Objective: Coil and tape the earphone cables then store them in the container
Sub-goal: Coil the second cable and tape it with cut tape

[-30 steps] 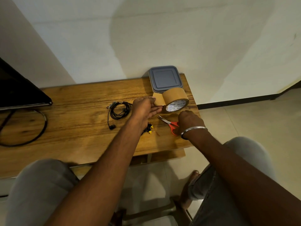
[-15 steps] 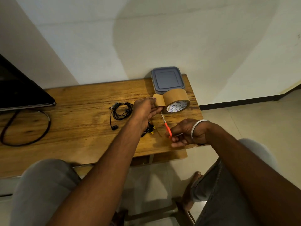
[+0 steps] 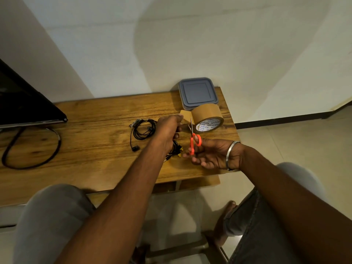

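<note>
While the left hand (image 3: 168, 126) pinches the tape strip (image 3: 185, 113) taut, the right hand (image 3: 211, 153) grips the scissors (image 3: 194, 139) (blades parted); best cut square, close to the tape roll (image 3: 206, 118). The earphone cables (image 3: 142, 128) lie on the table (image 3: 95, 121) beside.

The surface (image 3: 95, 141) was grained wood with a soft sheen. The tape roll (image 3: 206, 113) looked smooth brown, the container (image 3: 198, 92) matt grey plastic, the scissors (image 3: 194, 138) orange plastic handles with bright metal blades.

Lying loosely coiled on the table (image 3: 95, 149): black earphone cable (image 3: 142, 130), one earbud trailing nearward. Sitting just right, partly hidden: second cable bundle (image 3: 177, 149) with yellow bits. Leaning farther back: brown tape roll (image 3: 206, 114), strip (image 3: 185, 113) stretching leftward. Sitting lidded just behind: grey-blue container (image 3: 198, 92).
</note>
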